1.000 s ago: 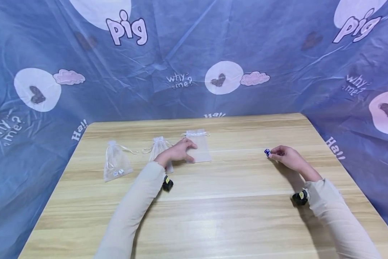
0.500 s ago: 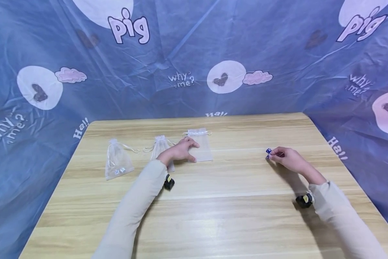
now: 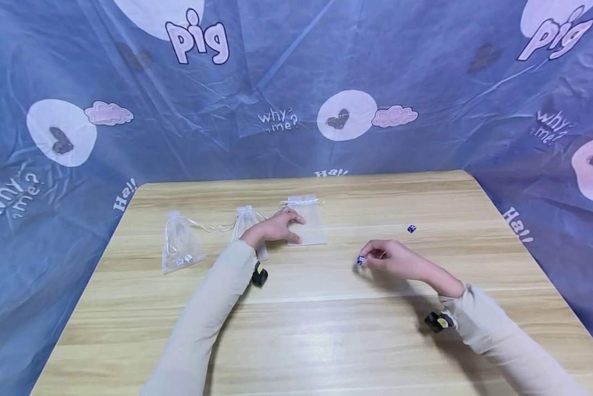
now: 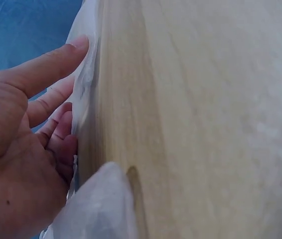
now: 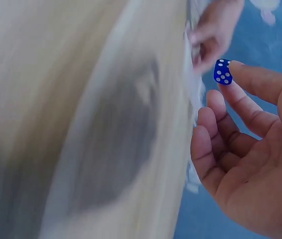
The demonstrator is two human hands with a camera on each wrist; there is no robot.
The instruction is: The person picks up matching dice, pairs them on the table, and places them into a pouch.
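Between thumb and fingertip, my right hand (image 3: 393, 258) pinches a blue die (image 5: 223, 72) with white dots, held just above the table. A second blue die (image 3: 412, 228) lies on the table behind and to the right of that hand. My left hand (image 3: 274, 226) rests on the left side of a flat, sheer white drawstring bag (image 3: 310, 223), its thumb and fingers spread apart. Under the left wrist lies another drawstring bag (image 3: 245, 219), partly hidden. Farther left, a third drawstring bag (image 3: 177, 239) holds two white dice (image 3: 184, 259).
The wooden table (image 3: 296, 324) meets a blue printed curtain (image 3: 257, 148) at the back and both sides. Drawstring cords (image 3: 199, 224) trail from the bags. A black wrist camera (image 3: 438, 322) sits at the right cuff, close above the tabletop.
My right hand has picked up one blue die from beside the other and carried it left and toward me. The left hand stays over the bag.
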